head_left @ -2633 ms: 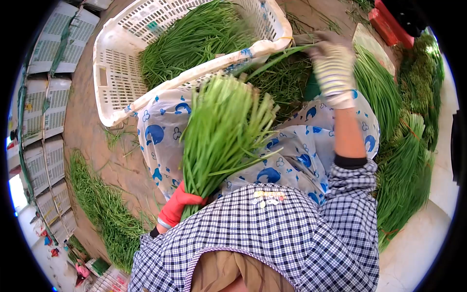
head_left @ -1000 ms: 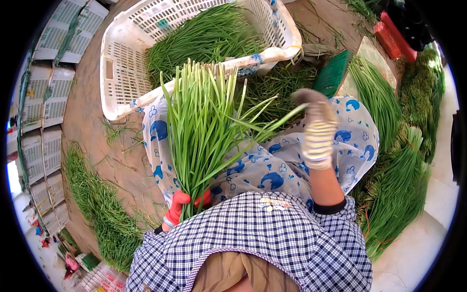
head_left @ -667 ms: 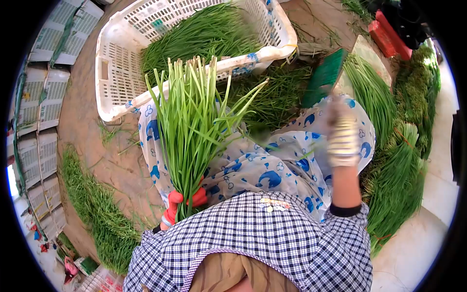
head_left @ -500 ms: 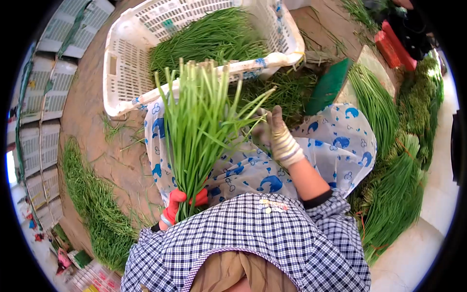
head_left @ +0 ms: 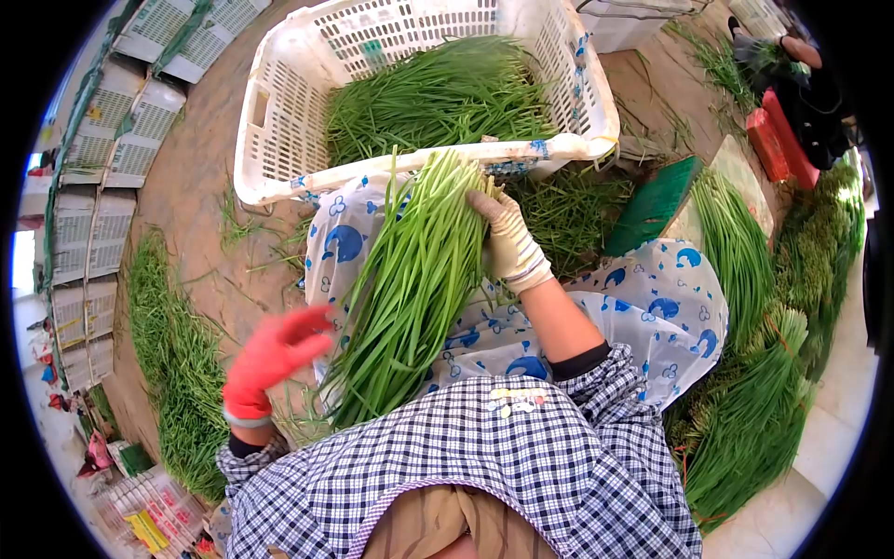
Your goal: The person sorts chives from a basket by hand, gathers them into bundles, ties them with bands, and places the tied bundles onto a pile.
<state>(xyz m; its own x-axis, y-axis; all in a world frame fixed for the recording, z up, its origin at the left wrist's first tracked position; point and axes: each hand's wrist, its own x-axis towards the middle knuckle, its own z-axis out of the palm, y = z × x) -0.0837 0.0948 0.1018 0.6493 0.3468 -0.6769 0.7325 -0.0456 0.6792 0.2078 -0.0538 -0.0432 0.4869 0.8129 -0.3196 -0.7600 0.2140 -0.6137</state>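
A loose bunch of garlic chives lies slanted over my lap, its pale cut ends up near the crate and its leaf tips down by my apron. My right hand, in a cream striped glove, is closed around the bunch near the cut ends; part of its fingers is behind the stalks. To the left of the leaves, my left hand in a red glove is off the bunch, fingers apart and slightly blurred. Under the bunch, a clear plastic apron with blue prints covers my knees.
A white plastic crate holding chives stands just ahead. Chive piles lie on the floor at left, and tied bundles at right. A green board leans near my right knee. Another person's hand shows at upper right.
My left hand has let go of the bunch's lower end and swung out left. My right hand has closed on the upper stalks. The bunch has tilted, leaf tips now fanned out below.
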